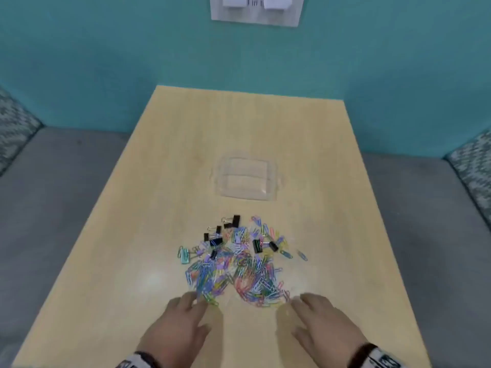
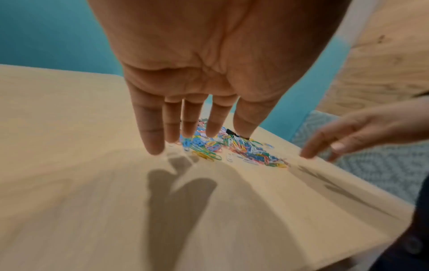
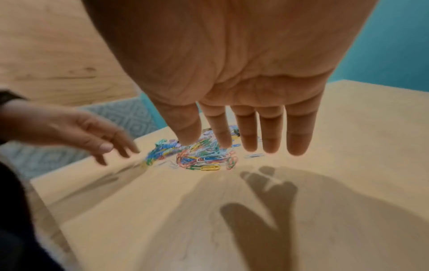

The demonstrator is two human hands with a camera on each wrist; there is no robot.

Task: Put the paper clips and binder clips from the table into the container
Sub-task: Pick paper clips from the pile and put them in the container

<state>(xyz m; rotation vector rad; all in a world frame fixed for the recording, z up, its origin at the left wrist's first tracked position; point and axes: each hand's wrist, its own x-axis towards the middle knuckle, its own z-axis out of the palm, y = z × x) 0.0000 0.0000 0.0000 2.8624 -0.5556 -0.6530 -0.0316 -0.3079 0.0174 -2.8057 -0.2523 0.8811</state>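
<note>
A heap of coloured paper clips (image 1: 233,272) lies on the wooden table (image 1: 132,248), with several black binder clips (image 1: 215,241) and a teal one (image 1: 183,256) at its far side. Beyond it sits a clear plastic container (image 1: 245,179), open and holding nothing. My left hand (image 1: 183,322) hovers palm down at the heap's near left edge, fingers straight. My right hand (image 1: 316,322) hovers at the near right edge, also flat and holding nothing. The wrist views show the left hand's fingers (image 2: 171,126) and the right hand's fingers (image 3: 271,132) spread above the clips (image 2: 232,146) (image 3: 204,155).
Two stray blue clips (image 1: 301,254) lie right of the heap. The table stands against a teal wall (image 1: 106,62); grey floor (image 1: 53,195) runs along both sides. A white sheet (image 1: 256,9) hangs on the wall above.
</note>
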